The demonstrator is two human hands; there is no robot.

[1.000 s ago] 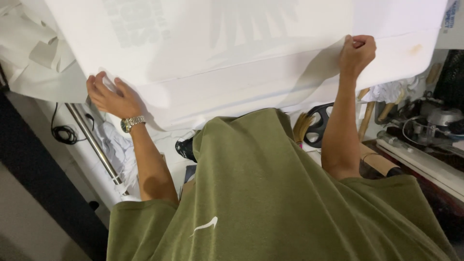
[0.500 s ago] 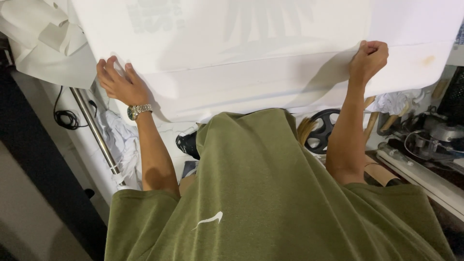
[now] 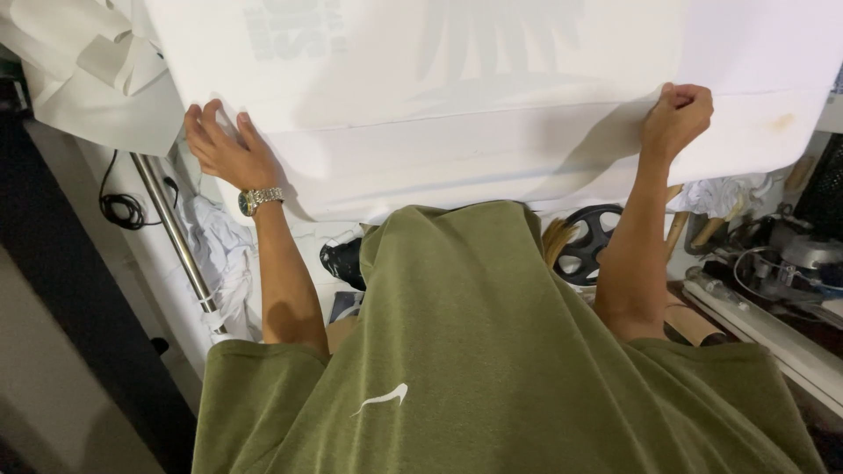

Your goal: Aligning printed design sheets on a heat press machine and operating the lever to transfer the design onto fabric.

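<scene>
A large white sheet (image 3: 457, 96) with a faint grey print showing through lies over a white slab across the top of the view. My left hand (image 3: 221, 147), a metal watch on its wrist, lies flat with fingers spread on the sheet's lower left part. My right hand (image 3: 676, 118) is closed in a fist on the sheet's front edge at the right, pinching it. My olive-green shirt (image 3: 492, 351) fills the lower middle of the view.
Crumpled white paper (image 3: 97, 79) hangs at the upper left. A metal bar (image 3: 176, 233) and a black cable (image 3: 118, 206) run down the left. A black reel (image 3: 588, 241), wooden handles and wired tools (image 3: 773, 263) crowd the right. White cloth (image 3: 224, 250) is bunched below the slab.
Both hands with the sheet's front edge sit further right and slightly higher in view, as the view shifted. The right fist keeps its hold; the left hand stays flat.
</scene>
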